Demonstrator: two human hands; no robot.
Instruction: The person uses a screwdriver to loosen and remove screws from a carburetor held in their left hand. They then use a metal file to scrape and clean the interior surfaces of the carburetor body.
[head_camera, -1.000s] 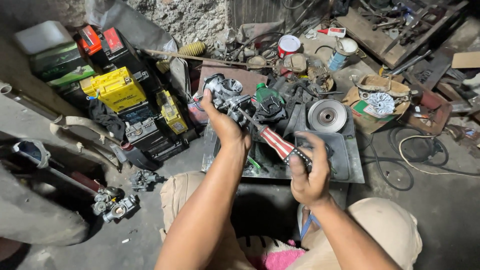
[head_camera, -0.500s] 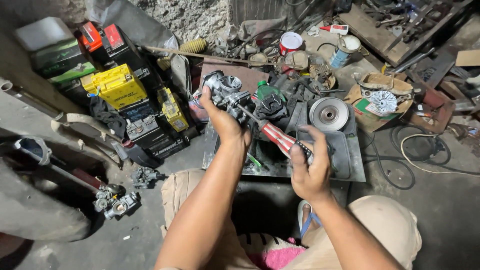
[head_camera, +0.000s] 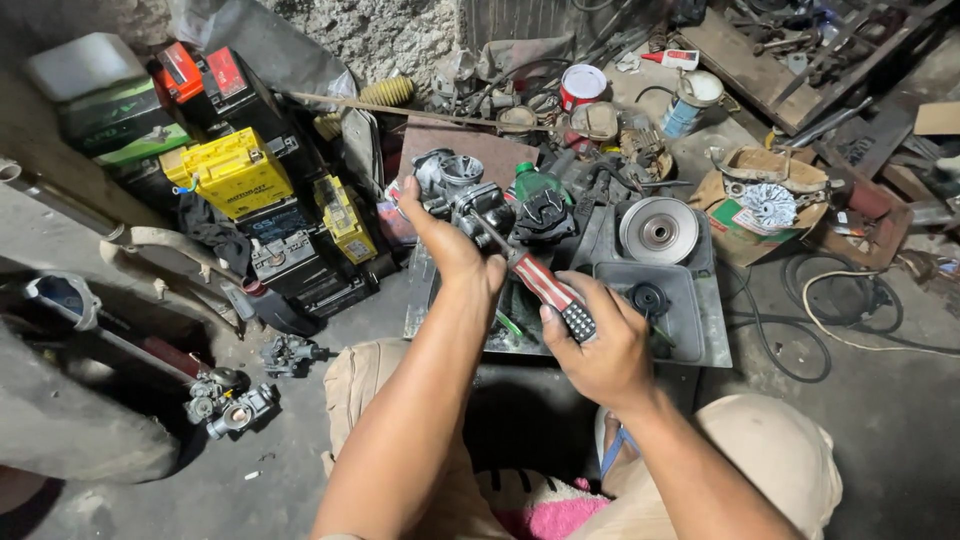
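Metal tray (head_camera: 715, 350) on floor (head_camera: 900, 440) w/ pulley disc (head_camera: 658, 230).

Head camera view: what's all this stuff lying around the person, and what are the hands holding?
Carburettor: one, grey metal, gripped in the left hand.
Screwdriver: one, red-and-white striped handle with black end, tip at the carburettor.
Pulley disc: one, silver, on the metal tray.
Batteries: several, yellow, black and red, stacked at left.
Tin: one, red with white lid, top centre.
Second carburettor: one, grey, on the floor lower left.
Cable: black and white loops, right.
Left hand: holds the carburettor.
Right hand: grips the screwdriver handle.
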